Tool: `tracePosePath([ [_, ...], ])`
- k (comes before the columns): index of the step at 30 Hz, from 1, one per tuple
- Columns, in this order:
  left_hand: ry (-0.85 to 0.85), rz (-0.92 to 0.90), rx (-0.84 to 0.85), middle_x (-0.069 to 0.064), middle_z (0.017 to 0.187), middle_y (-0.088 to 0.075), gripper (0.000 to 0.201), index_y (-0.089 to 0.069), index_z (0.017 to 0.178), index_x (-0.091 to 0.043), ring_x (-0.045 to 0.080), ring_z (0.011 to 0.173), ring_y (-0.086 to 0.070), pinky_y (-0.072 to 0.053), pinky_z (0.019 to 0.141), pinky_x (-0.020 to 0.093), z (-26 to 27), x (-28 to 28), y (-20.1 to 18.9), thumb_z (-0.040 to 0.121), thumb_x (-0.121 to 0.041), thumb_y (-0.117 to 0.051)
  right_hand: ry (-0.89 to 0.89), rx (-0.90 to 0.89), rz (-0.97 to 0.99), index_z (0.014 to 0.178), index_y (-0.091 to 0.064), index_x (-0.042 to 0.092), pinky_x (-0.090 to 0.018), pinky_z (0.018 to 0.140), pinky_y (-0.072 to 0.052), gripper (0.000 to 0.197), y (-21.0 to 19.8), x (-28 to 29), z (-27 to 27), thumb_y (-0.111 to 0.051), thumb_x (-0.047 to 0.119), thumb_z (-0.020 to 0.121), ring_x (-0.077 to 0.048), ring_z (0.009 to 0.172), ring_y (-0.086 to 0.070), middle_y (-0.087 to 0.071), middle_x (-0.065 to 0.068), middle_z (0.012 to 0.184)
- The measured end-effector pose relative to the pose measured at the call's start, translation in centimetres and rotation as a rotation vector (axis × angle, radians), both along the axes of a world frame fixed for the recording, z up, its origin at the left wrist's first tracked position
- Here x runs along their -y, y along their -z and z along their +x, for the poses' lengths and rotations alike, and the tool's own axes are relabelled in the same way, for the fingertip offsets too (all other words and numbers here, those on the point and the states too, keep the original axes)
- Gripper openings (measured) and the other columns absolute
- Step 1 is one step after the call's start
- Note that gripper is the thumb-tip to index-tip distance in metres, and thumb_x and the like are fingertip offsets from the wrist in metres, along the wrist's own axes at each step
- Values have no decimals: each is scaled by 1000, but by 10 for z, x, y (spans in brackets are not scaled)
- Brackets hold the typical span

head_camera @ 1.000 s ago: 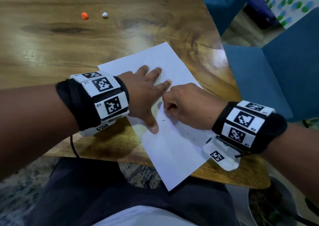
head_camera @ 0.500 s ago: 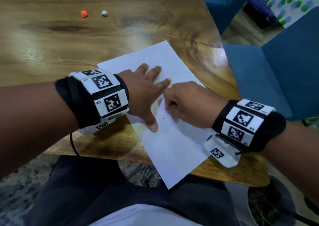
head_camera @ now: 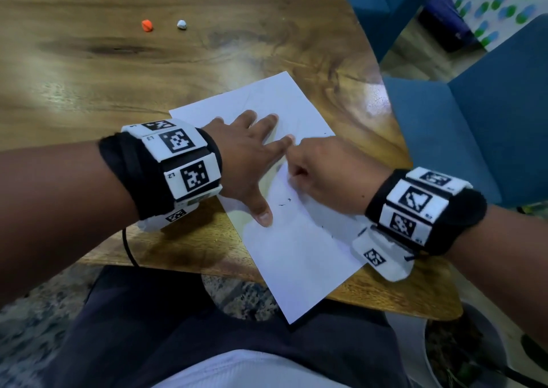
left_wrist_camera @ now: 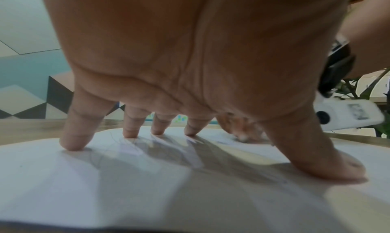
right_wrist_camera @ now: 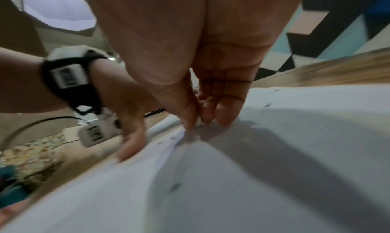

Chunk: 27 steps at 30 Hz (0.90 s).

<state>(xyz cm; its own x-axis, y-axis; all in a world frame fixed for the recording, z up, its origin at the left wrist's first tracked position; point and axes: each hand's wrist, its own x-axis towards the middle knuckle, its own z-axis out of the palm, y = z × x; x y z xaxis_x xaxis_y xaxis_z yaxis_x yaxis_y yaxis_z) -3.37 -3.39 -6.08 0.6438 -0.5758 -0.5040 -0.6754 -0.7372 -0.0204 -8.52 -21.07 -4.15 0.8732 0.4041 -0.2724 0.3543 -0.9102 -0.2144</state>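
Observation:
A white paper sheet (head_camera: 296, 254) lies askew on the wooden table (head_camera: 118, 76), its near corner hanging over the front edge. My left hand (head_camera: 249, 162) presses flat on it with fingers spread and straight; the left wrist view shows the fingertips (left_wrist_camera: 73, 144) on the paper (left_wrist_camera: 105, 178). My right hand (head_camera: 323, 177) is curled just right of the left index finger. In the right wrist view its thumb and fingers (right_wrist_camera: 196, 119) pinch a small white piece (right_wrist_camera: 198, 121) against the paper (right_wrist_camera: 232, 186). A few small dark marks (head_camera: 284, 203) dot the sheet.
An orange lump (head_camera: 147, 25) and a white lump (head_camera: 181, 24) sit far back on the table. Blue chairs (head_camera: 474, 120) stand to the right. A plant pot (head_camera: 462, 343) is on the floor at the lower right. A cable (head_camera: 127, 248) hangs from my left wrist.
My right hand has edged very slightly away from me on the paper. The left hand stays flat in the same place.

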Motion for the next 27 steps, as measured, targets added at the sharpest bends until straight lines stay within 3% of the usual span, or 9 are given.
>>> tracePosePath([
  [4, 5, -4, -14, 1, 168, 22, 145, 16, 158, -35, 31, 155, 9, -27, 115, 63, 0, -1, 0, 53, -94, -64, -143, -102, 80, 83, -60, 17, -41, 73, -49, 4, 0, -16, -15, -58, 16, 87, -23, 80, -57, -58, 3, 84],
  [7, -2, -26, -16, 0, 169, 20, 149, 18, 158, -31, 29, 156, 10, -26, 117, 62, 0, -4, 1, 50, -97, -60, -35, -6, 58, 83, -53, 23, -39, 73, -49, 8, 2, -7, 10, -56, 18, 88, -25, 83, -58, -63, -1, 87],
  [14, -21, -11, -21, -5, 168, 25, 151, 18, 160, -23, 24, 156, 14, -22, 119, 60, -1, -6, -1, 52, -99, -57, 179, 122, -20, 82, -54, 18, -40, 72, -53, 7, 7, 10, 63, -57, 18, 88, -26, 81, -58, -60, -1, 79],
  [18, -34, -28, -40, -6, 167, 26, 151, 15, 161, -26, 24, 156, 14, -19, 118, 63, 0, -7, 0, 51, -97, -59, 29, 22, -2, 82, -44, 26, -32, 67, -39, 16, 2, -9, 22, -54, 18, 91, -20, 79, -48, -48, 5, 84],
  [22, -34, -16, -47, -6, 167, 27, 150, 18, 160, -26, 24, 156, 17, -18, 116, 66, 0, -6, 0, 52, -96, -61, -109, -105, 87, 80, -53, 25, -37, 70, -48, 12, -1, -22, -1, -58, 16, 86, -20, 79, -55, -59, 5, 83],
  [27, -10, -14, 0, -5, 168, 24, 149, 15, 160, -24, 25, 156, 12, -27, 113, 65, -1, -7, 1, 52, -99, -56, 99, 75, -10, 83, -52, 22, -34, 70, -47, 8, 5, 5, 49, -55, 19, 90, -25, 82, -57, -61, -1, 84],
])
